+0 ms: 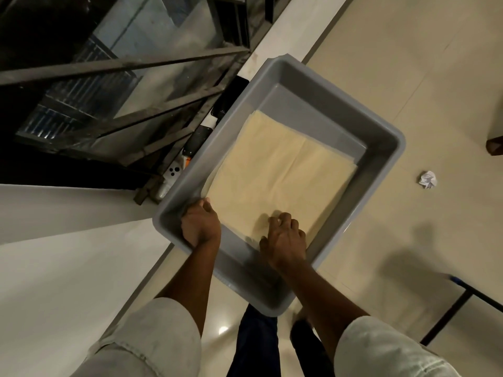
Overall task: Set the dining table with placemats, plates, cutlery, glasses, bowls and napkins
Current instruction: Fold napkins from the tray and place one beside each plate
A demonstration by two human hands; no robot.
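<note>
While the grey tub point(392, 148) holds cream placemats point(280, 170) flat inside, head view | left hand point(200, 225), 7 o'clock of stack, grips tub rim | right hand point(284, 238), 6 o'clock, curled fingers pinch stack's near edge | crumpled paper point(428, 180) on floor, 3 o'clock

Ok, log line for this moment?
stage: fetching placemats | left hand: grips grey tub rim | right hand: fingers curled on cream placemats in tub, hold unclear
</note>
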